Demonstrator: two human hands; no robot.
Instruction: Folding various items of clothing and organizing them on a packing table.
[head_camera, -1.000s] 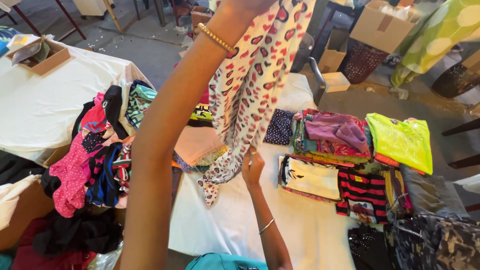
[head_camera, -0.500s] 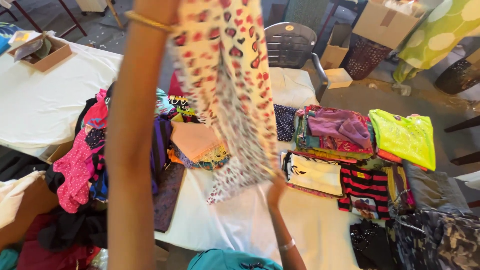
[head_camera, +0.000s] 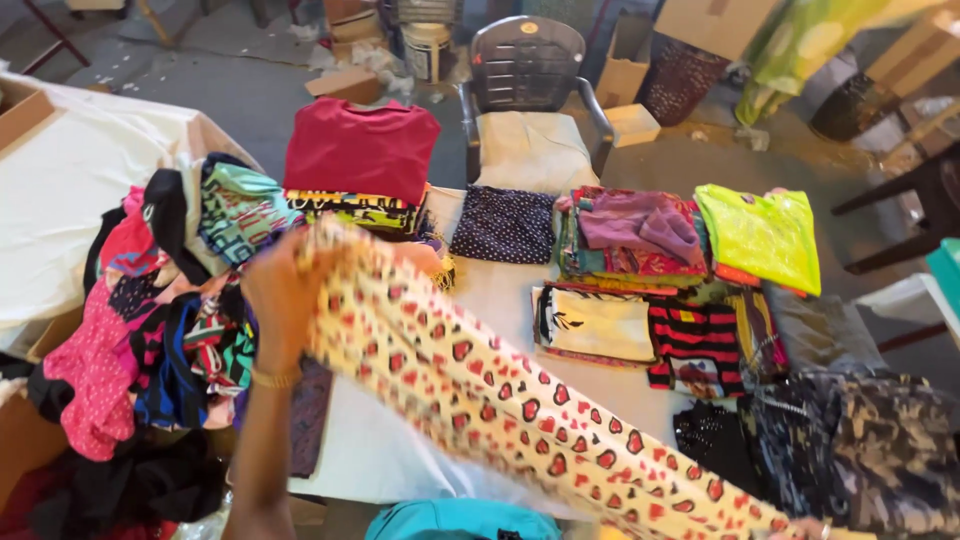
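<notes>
Heart-print cloth (head_camera: 500, 400), cream with red and dark hearts, runs as a long band from upper left to lower right above the white worktop (head_camera: 500, 290). Far left on the worktop lies a loose heap of mixed clothes (head_camera: 150, 320) in pink, black and teal. Just beside that heap the left hand (head_camera: 280, 295) is raised, a gold bangle (head_camera: 272, 378) on its wrist, its grip clenched around the upper end of the cloth. Behind the hand sits a folded stack topped by a red top (head_camera: 360, 150), and next along a dark dotted piece (head_camera: 505, 225) lies flat. A grey plastic chair (head_camera: 530, 70) stands beyond the worktop. Further right come folded piles: a purple one (head_camera: 635, 225), a cream piece (head_camera: 595, 325), a red and black striped one (head_camera: 695, 345), and a neon yellow top (head_camera: 760, 235). At the bottom right edge only a sliver of the right hand (head_camera: 815, 528) shows at the cloth's lower end; I cannot tell how its grip stands.
</notes>
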